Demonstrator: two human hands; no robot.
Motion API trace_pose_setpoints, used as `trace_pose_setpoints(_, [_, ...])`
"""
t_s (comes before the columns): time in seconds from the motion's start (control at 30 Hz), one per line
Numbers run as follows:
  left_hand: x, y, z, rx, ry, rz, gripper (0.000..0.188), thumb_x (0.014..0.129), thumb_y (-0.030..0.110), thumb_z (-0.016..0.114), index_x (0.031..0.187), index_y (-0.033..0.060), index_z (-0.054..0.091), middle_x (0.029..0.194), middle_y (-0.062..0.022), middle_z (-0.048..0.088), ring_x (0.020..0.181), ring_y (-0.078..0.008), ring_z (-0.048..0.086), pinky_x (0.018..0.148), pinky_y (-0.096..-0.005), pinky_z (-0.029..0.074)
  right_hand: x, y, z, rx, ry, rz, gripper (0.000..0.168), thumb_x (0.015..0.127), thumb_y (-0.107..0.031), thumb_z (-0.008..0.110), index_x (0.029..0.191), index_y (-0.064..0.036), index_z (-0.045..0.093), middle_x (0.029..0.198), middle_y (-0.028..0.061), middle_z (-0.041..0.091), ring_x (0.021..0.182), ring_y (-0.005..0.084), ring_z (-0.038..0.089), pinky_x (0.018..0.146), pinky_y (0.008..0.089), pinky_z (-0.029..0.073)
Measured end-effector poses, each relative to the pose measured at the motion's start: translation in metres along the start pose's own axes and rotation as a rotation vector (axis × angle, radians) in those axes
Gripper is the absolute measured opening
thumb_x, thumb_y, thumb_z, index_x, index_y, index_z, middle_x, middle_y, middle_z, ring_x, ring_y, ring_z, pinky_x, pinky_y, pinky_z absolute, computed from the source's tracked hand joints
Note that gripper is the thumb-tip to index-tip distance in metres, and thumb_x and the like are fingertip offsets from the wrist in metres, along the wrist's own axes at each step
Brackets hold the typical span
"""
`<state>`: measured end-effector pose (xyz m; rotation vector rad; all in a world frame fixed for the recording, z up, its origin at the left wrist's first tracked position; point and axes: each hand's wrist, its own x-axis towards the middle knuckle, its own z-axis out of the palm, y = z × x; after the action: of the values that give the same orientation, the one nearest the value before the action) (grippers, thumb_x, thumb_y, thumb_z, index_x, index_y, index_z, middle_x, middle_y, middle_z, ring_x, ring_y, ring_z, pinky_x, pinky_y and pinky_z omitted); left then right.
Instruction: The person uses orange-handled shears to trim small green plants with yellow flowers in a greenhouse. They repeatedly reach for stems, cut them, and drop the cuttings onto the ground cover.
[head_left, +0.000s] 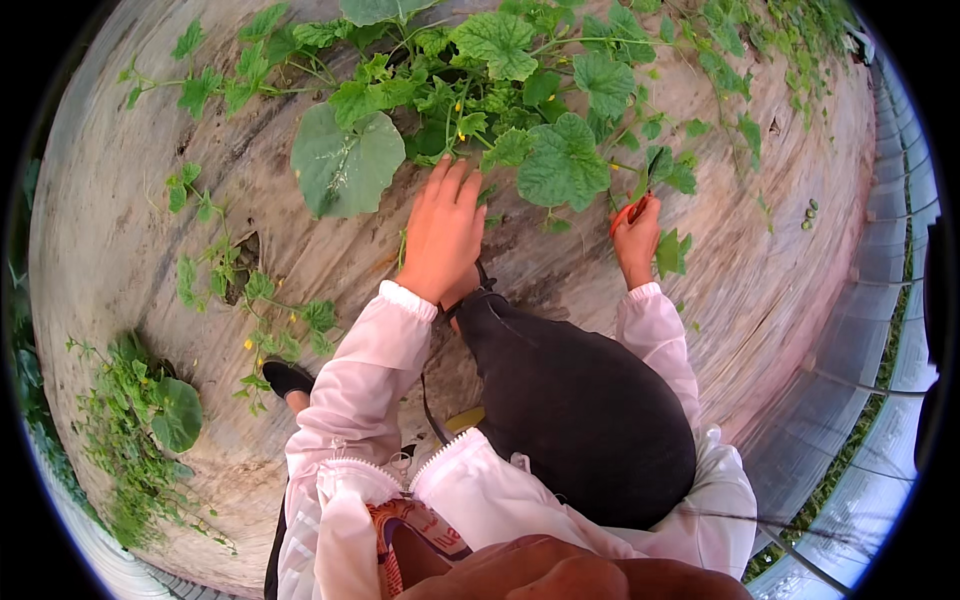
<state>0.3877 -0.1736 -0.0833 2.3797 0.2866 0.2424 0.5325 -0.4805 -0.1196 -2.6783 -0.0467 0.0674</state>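
My left hand (444, 229) is palm down at the near edge of a leafy cucurbit vine (495, 45) with small yellow flowers. Its fingers are outstretched and slightly apart, with the tips against the stems and leaves. The thumb and anything under the palm are hidden. To the right, my right hand (637, 238) grips scissors by their red-orange handles (622, 217). The blades point up among the leaves and are partly covered by foliage. A large rounded leaf (346, 161) lies left of my left hand, and a broad lobed leaf (566, 163) sits between both hands.
Soil-stained ground cover (750, 315), apparently mulch film, spreads around me, with a torn hole (244, 266) at left. A thin vine (262, 289) trails beside my black shoe (286, 377). My bent knee (577, 405) rises between my arms. Clear sheeting (892, 315) borders the right side.
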Motion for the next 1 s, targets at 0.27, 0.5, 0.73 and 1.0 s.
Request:
trace_pose_setpoints(0.27, [0.004, -0.005, -0.004, -0.075, 0.004, -0.010, 0.040, 0.086, 0.007, 0.068, 0.124, -0.0016, 0.061, 0.133, -0.0193, 0.058, 0.131, -0.0403, 0.050, 0.106, -0.0475, 0.044, 0.015, 0.019, 0.023, 0.002, -0.060, 0.119, 0.045, 0.086, -0.022, 0.075, 0.117, -0.005, 0.048, 0.095, 0.0225, 0.070, 0.088, 0.0451, 0.067, 0.074, 0.0515, 0.050])
trace_pose_setpoints(0.5, [0.000, -0.007, -0.001, -0.038, 0.008, 0.011, 0.037, 0.086, 0.008, 0.069, 0.122, -0.0012, 0.063, 0.130, -0.0188, 0.060, 0.132, -0.0398, 0.050, 0.105, -0.0474, 0.045, 0.017, 0.015, 0.037, -0.046, 0.003, 0.111, 0.052, 0.083, -0.030, 0.079, 0.119, -0.007, 0.049, 0.097, 0.0190, 0.072, 0.090, 0.0433, 0.069, 0.076, 0.0513, 0.051])
trace_pose_setpoints(0.73, [-0.001, -0.005, 0.000, -0.042, 0.028, 0.014, 0.036, 0.086, 0.008, 0.069, 0.120, -0.0008, 0.065, 0.127, -0.0188, 0.062, 0.132, -0.0397, 0.051, 0.104, -0.0474, 0.046, 0.022, 0.000, 0.029, -0.117, 0.099, 0.080, 0.052, 0.085, -0.031, 0.077, 0.125, -0.012, 0.049, 0.094, 0.0111, 0.073, 0.086, 0.0390, 0.070, 0.073, 0.0495, 0.052])
trace_pose_setpoints(1.0, [0.000, -0.004, -0.001, -0.024, 0.040, 0.017, 0.034, 0.086, 0.009, 0.069, 0.119, -0.0009, 0.065, 0.123, -0.0204, 0.062, 0.129, -0.0416, 0.052, 0.103, -0.0475, 0.046, 0.050, -0.075, -0.070, -0.375, 0.241, -0.217, 0.039, 0.089, -0.021, 0.073, 0.121, -0.015, 0.053, 0.098, 0.0054, 0.075, 0.084, 0.0338, 0.072, 0.065, 0.0472, 0.052])
